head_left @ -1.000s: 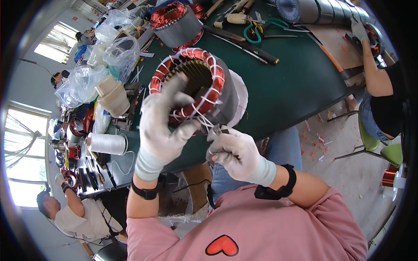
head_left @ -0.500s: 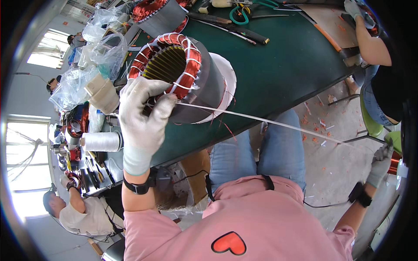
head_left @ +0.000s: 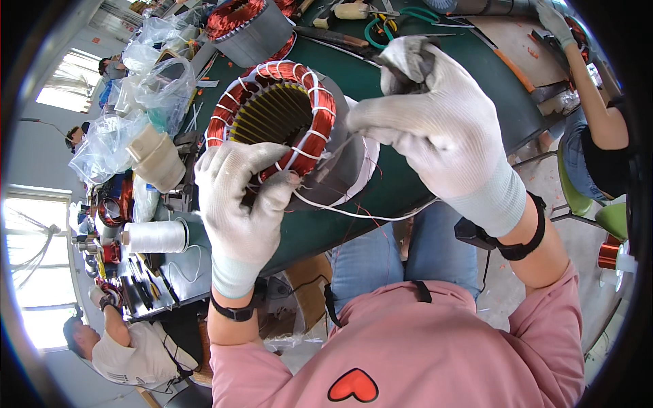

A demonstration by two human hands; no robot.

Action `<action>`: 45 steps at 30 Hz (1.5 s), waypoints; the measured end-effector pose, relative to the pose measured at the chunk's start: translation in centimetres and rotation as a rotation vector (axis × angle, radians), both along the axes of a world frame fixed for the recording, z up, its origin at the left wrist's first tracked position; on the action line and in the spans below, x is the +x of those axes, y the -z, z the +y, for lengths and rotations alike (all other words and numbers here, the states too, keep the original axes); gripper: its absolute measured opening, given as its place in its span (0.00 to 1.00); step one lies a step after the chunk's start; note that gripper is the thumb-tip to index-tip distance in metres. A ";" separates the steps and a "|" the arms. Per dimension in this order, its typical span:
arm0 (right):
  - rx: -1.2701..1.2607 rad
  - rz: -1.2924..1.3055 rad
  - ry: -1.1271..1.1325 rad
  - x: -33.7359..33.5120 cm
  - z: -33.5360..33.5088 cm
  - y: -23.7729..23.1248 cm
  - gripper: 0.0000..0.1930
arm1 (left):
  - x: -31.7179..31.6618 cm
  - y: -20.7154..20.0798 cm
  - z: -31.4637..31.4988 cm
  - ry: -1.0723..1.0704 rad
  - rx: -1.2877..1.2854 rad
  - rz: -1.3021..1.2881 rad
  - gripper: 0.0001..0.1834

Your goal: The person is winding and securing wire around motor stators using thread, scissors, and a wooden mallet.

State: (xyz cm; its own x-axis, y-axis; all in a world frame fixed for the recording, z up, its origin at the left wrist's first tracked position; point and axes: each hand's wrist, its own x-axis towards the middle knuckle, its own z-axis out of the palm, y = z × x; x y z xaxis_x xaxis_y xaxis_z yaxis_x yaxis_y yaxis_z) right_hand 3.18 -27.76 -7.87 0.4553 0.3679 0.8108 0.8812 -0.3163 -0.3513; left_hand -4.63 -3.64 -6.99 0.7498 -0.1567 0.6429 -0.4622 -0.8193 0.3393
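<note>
A grey motor stator [head_left: 340, 166] stands on the green table, its open end tilted toward me. Its red copper winding [head_left: 316, 139] is bound with white cord loops around the rim. My left hand [head_left: 238, 197], in a white knit glove, grips the winding's near edge between thumb and forefinger. From its thumb tip a white cord [head_left: 367, 216] sags in a curve and passes behind my right wrist. My gloved right hand [head_left: 442, 126] is raised just right of the stator, fingertips pinched on a thin, blurred greyish strip [head_left: 333, 156] slanting down toward the winding. Its fingertip details are unclear.
A white thread spool [head_left: 156, 236] stands at the left, near plastic bags [head_left: 112, 146]. Behind are a second stator [head_left: 255, 37], green-handled scissors [head_left: 376, 30] and an orange-handled tool [head_left: 513, 70]. Co-workers sit at left [head_left: 139, 350] and right [head_left: 602, 129].
My right hand has come from the far right up beside the stator. The cord, taut before, now hangs slack. The stator appears slightly lower and further right in view.
</note>
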 end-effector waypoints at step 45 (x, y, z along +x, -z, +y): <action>-0.208 -0.103 -0.152 -1.1 2.0 -0.8 0.21 | -0.4 -2.3 -0.1 0.121 -0.152 0.287 0.08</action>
